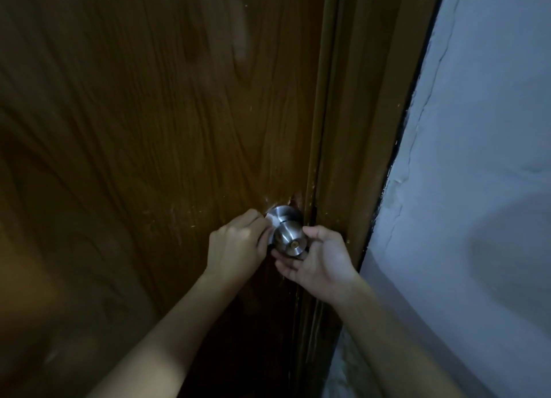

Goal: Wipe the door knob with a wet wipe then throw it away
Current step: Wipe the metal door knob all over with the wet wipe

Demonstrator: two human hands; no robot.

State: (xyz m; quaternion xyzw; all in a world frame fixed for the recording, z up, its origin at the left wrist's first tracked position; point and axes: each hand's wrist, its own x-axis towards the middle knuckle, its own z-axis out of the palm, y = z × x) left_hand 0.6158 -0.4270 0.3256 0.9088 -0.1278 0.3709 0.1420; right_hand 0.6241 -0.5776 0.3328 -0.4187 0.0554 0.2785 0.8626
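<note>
I'm at the wooden door (149, 129) in dim light, both hands on the steel door knob (290, 241), which sits near the door's right edge, close to the door frame (357, 129). My left hand (235, 245) is curled closed at the knob's left side, by the round plate behind it, and the pale bit at my fingertips there looks like the wet wipe (272, 223) pressed to the metal, though it is too small and too dark for me to be sure. My right hand (316, 257) is open, palm up, cupping the knob from below and from the right; it grips nothing that I can see. I judge the wiping is in hand, not finished: the left side and the neck are being worked, the front face with its keyhole is bare, and I cannot tell what has been cleaned. The throwing away is still to do, and no bin shows anywhere. Room is tight on the right, where the knob lies just beside the frame and the gap at the door's edge, so my right fingers have little space there. To the left and below, the door face is flat and free, and the grey wall (477, 159) stands well off to the right.
</note>
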